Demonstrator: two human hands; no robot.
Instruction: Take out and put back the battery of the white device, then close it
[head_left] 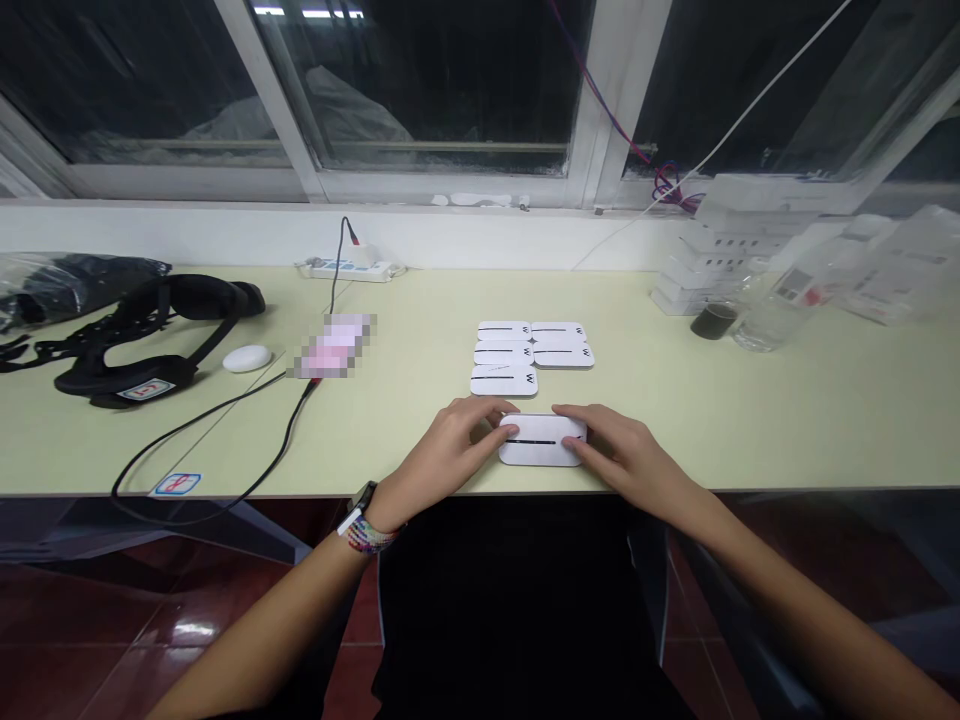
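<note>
A white rounded card-like piece with a black line [536, 453] lies near the table's front edge, between my two hands. My left hand [457, 445] grips its left end, thumb on top and fingers at the far edge. At its right end, my right hand [619, 448] holds it the same way, the thumb covering part of a black mark. Just beyond, several similar white pieces [504, 380] lie in two adjoining columns, each with a black line and a W-like mark. The left column reaches closer to me than the right one.
On the pale table [420, 430], a black headset [169, 380], a white oval object [247, 358] and a blurred-out phone-like item [335, 346] with a cable are at left. White boxes [712, 250], a dark-filled cup [713, 321] and a clear bottle [780, 300] stand back right.
</note>
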